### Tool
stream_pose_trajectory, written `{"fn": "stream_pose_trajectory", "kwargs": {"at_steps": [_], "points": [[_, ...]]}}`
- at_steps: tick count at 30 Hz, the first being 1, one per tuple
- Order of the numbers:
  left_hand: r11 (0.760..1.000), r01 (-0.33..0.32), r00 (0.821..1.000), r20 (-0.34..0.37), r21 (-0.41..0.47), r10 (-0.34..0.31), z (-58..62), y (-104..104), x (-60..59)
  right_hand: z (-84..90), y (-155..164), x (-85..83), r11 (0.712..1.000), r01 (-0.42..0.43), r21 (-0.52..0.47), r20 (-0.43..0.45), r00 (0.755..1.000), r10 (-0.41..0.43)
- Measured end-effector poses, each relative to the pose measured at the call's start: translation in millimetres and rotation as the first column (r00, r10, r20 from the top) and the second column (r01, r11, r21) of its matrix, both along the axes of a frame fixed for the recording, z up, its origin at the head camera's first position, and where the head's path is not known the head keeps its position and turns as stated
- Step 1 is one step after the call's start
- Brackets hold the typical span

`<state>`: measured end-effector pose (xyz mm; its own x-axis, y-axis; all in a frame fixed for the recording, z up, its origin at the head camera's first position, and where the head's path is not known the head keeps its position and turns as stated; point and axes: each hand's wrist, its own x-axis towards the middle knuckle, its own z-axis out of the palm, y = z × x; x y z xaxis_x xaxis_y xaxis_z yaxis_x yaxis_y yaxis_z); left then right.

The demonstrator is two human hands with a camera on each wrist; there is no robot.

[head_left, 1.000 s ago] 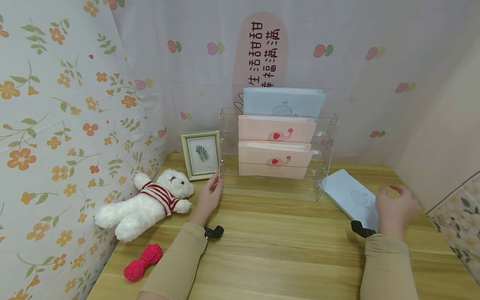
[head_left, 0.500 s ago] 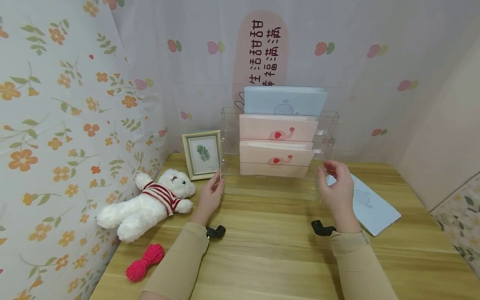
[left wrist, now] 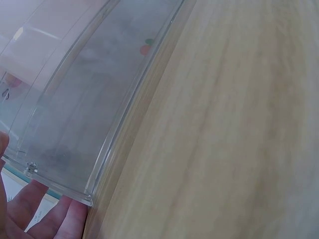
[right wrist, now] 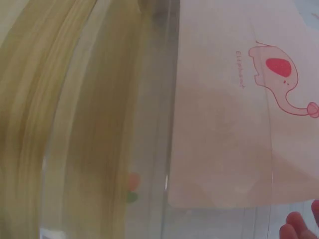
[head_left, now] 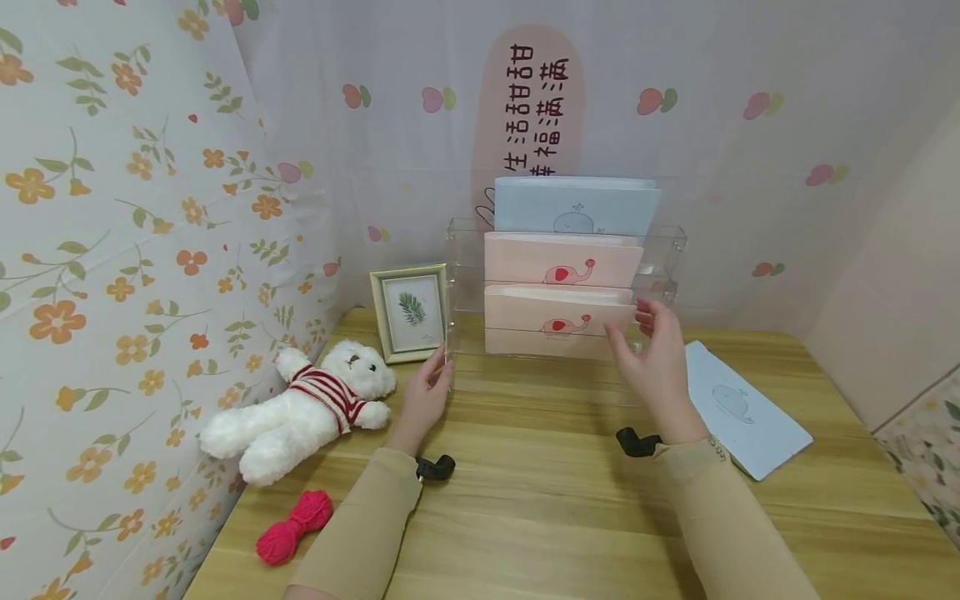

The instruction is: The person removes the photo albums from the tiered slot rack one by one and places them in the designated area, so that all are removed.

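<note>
Right hand (head_left: 654, 358) reached the clear rack (head_left: 660, 250).

Both your forearms, in tan sleeves, reach forward toward the clear rack (head_left: 660, 275), each wrist carrying a small black camera mount on its inner side. Your left hand (head_left: 425, 392) sits at the rack's front left corner, palm turned inward, fingers extended and resting against the corner edge; in the left wrist view your fingertips (left wrist: 47, 219) lie just under that corner. Your right hand (head_left: 654, 362) is raised at the rack's front right end, back of the hand toward you, fingers loosely curled with the thumb apart from them. Whether it touches the rack cannot be told.
</note>
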<state>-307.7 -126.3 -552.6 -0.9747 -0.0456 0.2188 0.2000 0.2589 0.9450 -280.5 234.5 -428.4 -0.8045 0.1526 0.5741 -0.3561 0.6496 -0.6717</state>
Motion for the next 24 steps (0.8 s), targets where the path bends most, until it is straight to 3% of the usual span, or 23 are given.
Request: {"fn": "stream_pose_trajectory", "kwargs": {"at_steps": [9, 18, 24], "points": [[1.0, -0.009, 1.0, -0.004, -0.007, 0.009, 2.4, -2, 0.6, 20.1, -5, -21.4, 0.997, -0.028, -0.067, 0.096, 0.995, 0.034], [1.0, -0.005, 1.0, -0.014, -0.009, 0.005, 0.4, -2, -1.2, 21.1, -2, -32.6, 0.99, -0.131, -0.043, 0.182, 0.974, 0.137], [1.0, 0.001, 1.0, -0.01, -0.012, -0.001, -0.5, -1, -1.4, 18.7, 2, -39.2, 0.982, -0.168, -0.083, 0.183, 0.966, 0.181]]}}
